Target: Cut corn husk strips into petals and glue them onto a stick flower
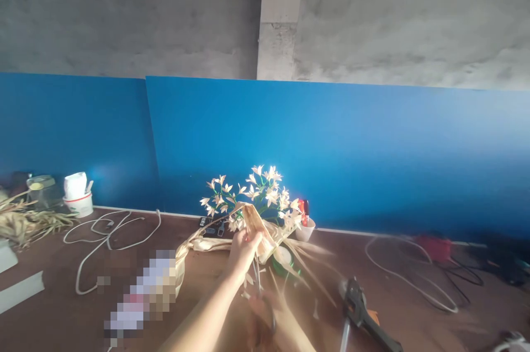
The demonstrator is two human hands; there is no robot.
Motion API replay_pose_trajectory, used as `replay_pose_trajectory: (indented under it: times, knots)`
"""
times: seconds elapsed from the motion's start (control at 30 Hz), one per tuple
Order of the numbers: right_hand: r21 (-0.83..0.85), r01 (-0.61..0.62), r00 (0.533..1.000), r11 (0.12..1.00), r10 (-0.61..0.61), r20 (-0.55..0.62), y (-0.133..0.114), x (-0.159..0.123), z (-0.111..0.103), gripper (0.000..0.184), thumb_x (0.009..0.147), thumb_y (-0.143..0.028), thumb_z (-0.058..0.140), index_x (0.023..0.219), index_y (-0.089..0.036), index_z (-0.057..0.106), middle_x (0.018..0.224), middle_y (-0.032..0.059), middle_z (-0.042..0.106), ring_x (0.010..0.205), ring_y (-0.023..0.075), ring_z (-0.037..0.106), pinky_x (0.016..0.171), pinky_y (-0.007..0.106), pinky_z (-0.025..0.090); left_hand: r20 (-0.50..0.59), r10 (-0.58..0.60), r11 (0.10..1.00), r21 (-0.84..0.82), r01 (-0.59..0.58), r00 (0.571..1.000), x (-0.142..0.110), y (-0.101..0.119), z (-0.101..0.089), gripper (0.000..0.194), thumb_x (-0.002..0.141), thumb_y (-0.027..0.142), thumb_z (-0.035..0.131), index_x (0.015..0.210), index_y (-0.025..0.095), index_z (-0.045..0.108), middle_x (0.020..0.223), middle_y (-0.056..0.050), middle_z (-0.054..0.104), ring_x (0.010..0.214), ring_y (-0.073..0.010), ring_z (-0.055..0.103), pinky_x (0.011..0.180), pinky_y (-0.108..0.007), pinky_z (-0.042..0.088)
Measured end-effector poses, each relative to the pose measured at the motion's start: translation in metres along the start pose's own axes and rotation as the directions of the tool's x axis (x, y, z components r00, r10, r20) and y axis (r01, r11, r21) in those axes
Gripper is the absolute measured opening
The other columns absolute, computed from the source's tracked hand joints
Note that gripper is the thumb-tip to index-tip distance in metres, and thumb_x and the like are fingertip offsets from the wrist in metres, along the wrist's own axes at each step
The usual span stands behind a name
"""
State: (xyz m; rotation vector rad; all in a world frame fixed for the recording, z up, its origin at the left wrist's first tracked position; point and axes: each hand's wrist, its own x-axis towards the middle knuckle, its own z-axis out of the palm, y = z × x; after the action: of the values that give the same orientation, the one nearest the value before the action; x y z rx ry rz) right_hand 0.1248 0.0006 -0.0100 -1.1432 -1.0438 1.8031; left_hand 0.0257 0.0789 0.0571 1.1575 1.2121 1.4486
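My left hand [243, 250] pinches a pale dried husk piece [253, 220] upright over the table. Just below it, my right hand [267, 305], smeared by motion, is around a pair of scissors [257, 277] whose blades point up toward the husk. White star-shaped flowers [271, 196] on thin green stems stand right behind my hands. A bundle of long dried husks [211, 244] lies left of my left hand, and loose strips [314, 250] fan out to the right. Beside them is a green round container [284, 264] with something white inside.
A black glue gun [358, 305] lies on the right of the brown table [318, 335]. White cables [110, 236] coil at the left, near a white tub [80, 204] and dried leaves [33, 225]. A white cup [305, 229] stands by the blue panel [351, 153].
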Motion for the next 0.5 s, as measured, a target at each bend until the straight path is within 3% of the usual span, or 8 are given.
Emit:
replay_pose_trajectory:
  times: [0.13, 0.2, 0.3, 0.43, 0.5]
  knots:
    - [-0.038, 0.154, 0.982, 0.987, -0.158, -0.106, 0.005, 0.008, -0.001, 0.054, 0.061, -0.063, 0.071, 0.084, -0.017, 0.056, 0.049, -0.0024, 0.057, 0.044, 0.0115, 0.053, 0.040, 0.018, 0.030, 0.002, -0.021, 1.000, 0.020, 0.021, 1.000, -0.015, -0.009, -0.019, 0.024, 0.067, 0.039, 0.066, 0.071, 0.015, 0.067, 0.065, -0.004, 0.069, 0.064, -0.0196, 0.064, 0.059, -0.027, 0.045]
    - [-0.039, 0.227, 0.966, 0.973, -0.230, -0.119, 0.009, 0.012, -0.001, 0.053, 0.060, -0.064, 0.071, 0.082, -0.018, 0.055, 0.053, -0.0011, 0.059, 0.050, 0.0135, 0.056, 0.044, 0.020, 0.035, -0.072, -0.021, 1.000, 0.003, 0.022, 0.997, -0.019, -0.016, -0.027, 0.029, 0.064, 0.042, 0.069, 0.071, 0.015, 0.067, 0.065, -0.003, 0.068, 0.064, -0.0195, 0.063, 0.058, -0.027, 0.045]
    - [-0.017, 0.254, 0.967, 0.967, -0.255, -0.025, 0.011, 0.013, -0.001, 0.053, 0.055, -0.062, 0.075, 0.081, -0.020, 0.057, 0.060, 0.0010, 0.060, 0.061, 0.0187, 0.060, 0.050, 0.025, 0.042, -0.211, -0.083, 0.993, -0.103, 0.063, 0.974, -0.021, -0.027, -0.037, 0.038, 0.056, 0.050, 0.072, 0.072, 0.016, 0.065, 0.056, 0.000, 0.064, 0.051, -0.0155, 0.058, 0.048, -0.024, 0.042]
    - [-0.051, 0.276, 0.958, 0.960, -0.271, 0.090, 0.010, 0.004, 0.003, 0.047, 0.060, -0.056, 0.075, 0.086, -0.019, 0.061, 0.065, 0.0017, 0.060, 0.063, 0.0187, 0.060, 0.054, 0.027, 0.045, -0.134, -0.184, 0.968, -0.199, 0.156, 0.974, -0.023, -0.042, -0.046, 0.042, 0.050, 0.057, 0.073, 0.055, 0.019, 0.057, 0.032, 0.009, 0.042, 0.028, -0.0068, 0.032, 0.033, -0.020, 0.022]
    - [-0.099, 0.264, 0.960, 0.959, -0.251, 0.124, 0.007, -0.002, 0.007, 0.045, 0.062, -0.052, 0.075, 0.090, -0.019, 0.063, 0.065, 0.0014, 0.061, 0.060, 0.0168, 0.058, 0.055, 0.028, 0.045, -0.144, -0.235, 0.956, -0.213, 0.202, 0.961, -0.025, -0.048, -0.050, 0.040, 0.051, 0.056, 0.074, 0.056, 0.019, 0.060, 0.036, 0.005, 0.051, 0.031, -0.0081, 0.041, 0.034, -0.019, 0.027]
